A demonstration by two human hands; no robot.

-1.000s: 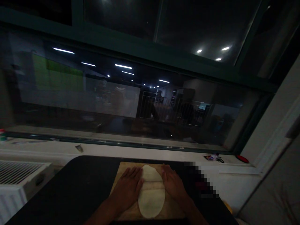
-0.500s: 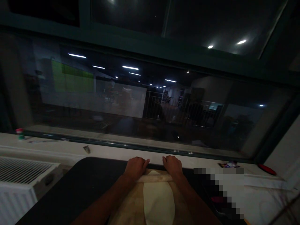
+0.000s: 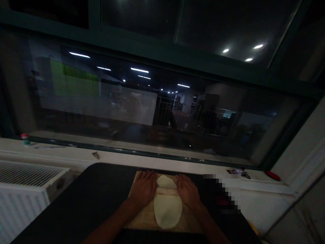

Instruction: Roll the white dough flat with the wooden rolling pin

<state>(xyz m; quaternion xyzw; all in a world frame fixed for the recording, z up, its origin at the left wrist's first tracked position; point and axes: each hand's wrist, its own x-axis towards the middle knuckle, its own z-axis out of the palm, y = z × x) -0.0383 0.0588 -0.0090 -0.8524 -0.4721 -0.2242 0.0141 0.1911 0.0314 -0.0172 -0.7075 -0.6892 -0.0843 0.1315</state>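
A long oval sheet of pale dough (image 3: 168,211) lies on a wooden board (image 3: 141,220) in front of me. Across its far part rests a thin wooden rolling pin (image 3: 167,191), with dough showing on both sides of it. My left hand (image 3: 145,188) covers the pin's left end, palm down, fingers pointing forward. Over the right end lies my right hand (image 3: 187,189), its thumb side toward the dough. Both ends of the pin are hidden under the hands.
The board is on a black table (image 3: 101,189) against a white windowsill (image 3: 132,162). A white radiator (image 3: 22,196) stands at left. On the sill are a red-capped container (image 3: 25,139), scissors (image 3: 245,175) and a red round object (image 3: 272,175). A blurred-out patch covers the table's right side.
Both hands and the rolling pin have come back from the board's far end toward me, and more dough shows beyond the pin. The fingers, curled before, now stretch forward. The view has shifted.
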